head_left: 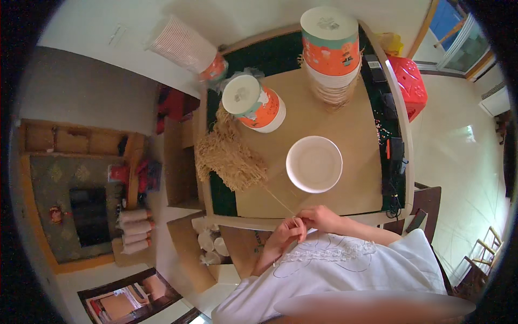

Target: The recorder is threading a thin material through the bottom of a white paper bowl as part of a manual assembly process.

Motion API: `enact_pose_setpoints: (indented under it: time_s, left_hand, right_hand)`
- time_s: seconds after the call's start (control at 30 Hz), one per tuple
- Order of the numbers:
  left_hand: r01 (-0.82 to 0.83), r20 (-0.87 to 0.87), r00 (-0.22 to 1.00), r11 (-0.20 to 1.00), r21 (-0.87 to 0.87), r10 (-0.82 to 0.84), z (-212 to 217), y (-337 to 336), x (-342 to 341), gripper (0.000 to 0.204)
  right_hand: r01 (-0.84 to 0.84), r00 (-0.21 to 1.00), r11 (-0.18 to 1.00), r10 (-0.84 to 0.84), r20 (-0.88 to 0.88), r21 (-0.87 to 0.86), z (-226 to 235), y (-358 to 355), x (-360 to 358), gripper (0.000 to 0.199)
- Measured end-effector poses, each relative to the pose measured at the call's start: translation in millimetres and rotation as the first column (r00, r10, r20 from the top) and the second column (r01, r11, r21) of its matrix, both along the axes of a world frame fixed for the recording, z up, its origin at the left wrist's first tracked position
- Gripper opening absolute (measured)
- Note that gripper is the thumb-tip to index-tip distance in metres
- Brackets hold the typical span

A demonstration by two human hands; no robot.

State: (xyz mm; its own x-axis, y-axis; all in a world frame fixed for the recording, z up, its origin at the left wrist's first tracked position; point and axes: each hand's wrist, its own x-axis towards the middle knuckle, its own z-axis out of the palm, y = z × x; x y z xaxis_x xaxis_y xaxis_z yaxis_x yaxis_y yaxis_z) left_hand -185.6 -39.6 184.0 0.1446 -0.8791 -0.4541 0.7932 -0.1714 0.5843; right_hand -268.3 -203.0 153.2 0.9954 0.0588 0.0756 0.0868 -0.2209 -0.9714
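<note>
At the table's near edge, my left hand (pixel 290 232) and my right hand (pixel 320 218) are together with curled fingers. Between them they pinch the end of a thin tan twine strand (pixel 278 200). The strand runs back to a loose bundle of crinkled tan twine (pixel 229 156) on the left of the table. Just beyond my hands stands a round white paper tub (pixel 314 164), its open top facing up. Farther back, a short stack of orange and green paper tubs (pixel 261 110) sits upside down. The fingertips partly hide each other.
A taller stack of upside-down tubs (pixel 332 54), with twine about its lower part, stands at the back right. Another nested tub stack (pixel 183 46) leans at the back left. Small dark devices (pixel 395 148) line the table's right edge. A red stool (pixel 408 86) stands beyond.
</note>
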Motion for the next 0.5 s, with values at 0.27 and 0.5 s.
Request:
enact_pose_setpoints:
  time_s: [0.27,0.5]
  left_hand:
    - [-0.374,-0.22,0.875,0.89,0.26,0.432,-45,-15,12,0.031]
    - [-0.748,-0.458,0.509,0.638,0.184,0.729,-89,-11,157,0.026]
  right_hand:
    - [0.094,0.985,0.994,-0.085,0.151,-0.05,26,-6,-9,0.014]
    - [-0.099,0.994,0.957,0.109,-0.024,0.272,49,-30,-25,0.012]
